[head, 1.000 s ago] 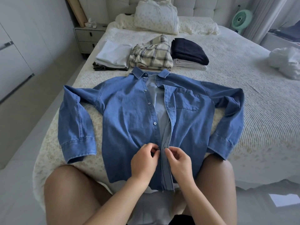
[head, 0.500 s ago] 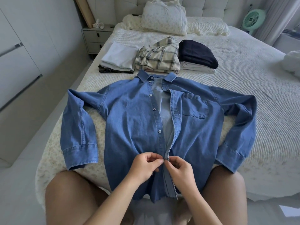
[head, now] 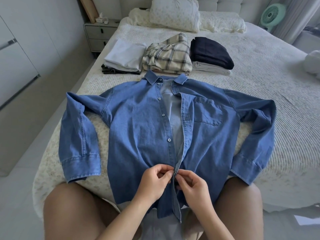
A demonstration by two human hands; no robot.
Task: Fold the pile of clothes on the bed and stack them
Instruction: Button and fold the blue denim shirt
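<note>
- Left hand (head: 153, 181) and right hand (head: 192, 187) each pinched the denim shirt (head: 138, 135) placket (near hem).
- Risk: misaligned buttoning would skew the fold.

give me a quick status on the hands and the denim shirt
Left hand and right hand both pinching the placket. Denim shirt flat on bed, upper buttons undone. Nothing in the way.
</note>
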